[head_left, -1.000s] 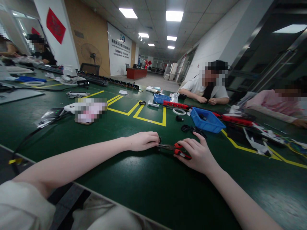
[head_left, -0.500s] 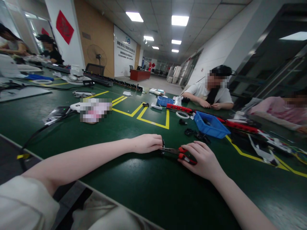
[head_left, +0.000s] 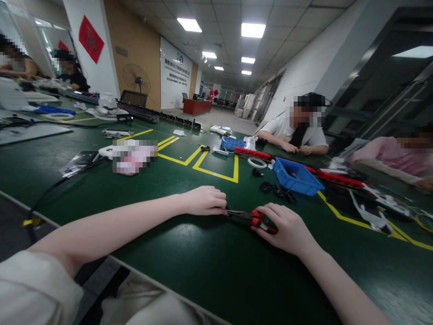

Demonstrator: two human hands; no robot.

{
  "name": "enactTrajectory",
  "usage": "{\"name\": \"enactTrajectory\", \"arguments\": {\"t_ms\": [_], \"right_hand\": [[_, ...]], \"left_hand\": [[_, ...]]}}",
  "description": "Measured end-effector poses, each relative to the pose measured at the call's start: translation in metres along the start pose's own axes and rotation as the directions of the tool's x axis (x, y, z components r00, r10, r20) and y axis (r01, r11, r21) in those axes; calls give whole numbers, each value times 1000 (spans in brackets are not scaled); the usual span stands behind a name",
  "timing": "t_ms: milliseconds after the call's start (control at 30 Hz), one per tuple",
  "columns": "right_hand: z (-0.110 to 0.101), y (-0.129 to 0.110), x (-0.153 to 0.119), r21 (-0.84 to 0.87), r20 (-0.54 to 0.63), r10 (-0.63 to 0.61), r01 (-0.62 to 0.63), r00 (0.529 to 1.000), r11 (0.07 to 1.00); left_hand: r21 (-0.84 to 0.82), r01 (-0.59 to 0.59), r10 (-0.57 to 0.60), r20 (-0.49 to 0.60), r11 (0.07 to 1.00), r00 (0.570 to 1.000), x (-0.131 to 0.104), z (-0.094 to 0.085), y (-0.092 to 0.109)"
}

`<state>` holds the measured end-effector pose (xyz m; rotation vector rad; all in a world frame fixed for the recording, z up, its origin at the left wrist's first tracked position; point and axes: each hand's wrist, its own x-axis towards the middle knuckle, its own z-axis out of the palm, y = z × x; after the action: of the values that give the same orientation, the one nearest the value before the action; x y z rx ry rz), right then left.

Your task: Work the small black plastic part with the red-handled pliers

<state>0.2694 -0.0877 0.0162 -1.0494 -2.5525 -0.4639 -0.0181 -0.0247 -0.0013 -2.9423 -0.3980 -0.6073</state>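
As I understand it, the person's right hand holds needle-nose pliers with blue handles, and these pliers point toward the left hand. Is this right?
Not quite: the handles are red and black, not blue. The head view shows this. The right hand does hold the needle-nose pliers, which point toward the left hand.

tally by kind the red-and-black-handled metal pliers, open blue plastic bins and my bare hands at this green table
Red-and-black-handled metal pliers: 1
Open blue plastic bins: 2 (larger bin, smaller bin)
Your bare hands: 2 (left hand, right hand holding the pliers)
Total: 5
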Motion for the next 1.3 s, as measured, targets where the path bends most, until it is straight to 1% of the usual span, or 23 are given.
{"name": "enactTrajectory", "arguments": {"t_ms": [67, 133, 267, 367, 533, 767, 900, 1033, 1200, 1300], "right_hand": [[0, 1, -1, -1, 1, 2, -2, 1000, 1000], [1, 3, -2, -6, -2, -1, 1, 1000, 1000], [2, 4, -2, -12, 0, -5, 5, 1000, 1000], [2, 4, -2, -18, -1, -10, 10, 1000, 1000], [1, 6, -2, -32, -7, -7, 6, 1000, 999], [2, 8, -2, -47, 2, 19, -19, 1000, 999], [2, 8, -2, -69, -30, 25, -27, 999, 997], [4, 8, -3, -91, -34, 30, -33, 999, 995], [7, 6, -3, -63, -3, 65, -65, 998, 996], [10, 5, -1, -8, 39, 83, -83, 996, 997]], "left_hand": [[41, -49, 49, -2, 998, 999, -1, 0, -1], [53, -66, 66, -4, 996, 998, -2, 1, -1], [41, -33, 36, -56, 999, 998, -3, 0, 0], [-1, -14, 14, -94, 1000, 995, -3, -1, 1], [-77, -51, 49, -29, 996, 998, -1, -2, 0], [-111, 3, 2, 44, 994, 999, -3, -3, -2], [-113, 59, -54, 47, 992, 997, -3, -1, -1], [-127, 81, -76, 43, 989, 996, -2, 0, 1], [-175, 122, -114, 53, 977, 992, -1, -1, 1], [-195, 137, -127, 63, 971, 990, -1, -2, 2]]}}
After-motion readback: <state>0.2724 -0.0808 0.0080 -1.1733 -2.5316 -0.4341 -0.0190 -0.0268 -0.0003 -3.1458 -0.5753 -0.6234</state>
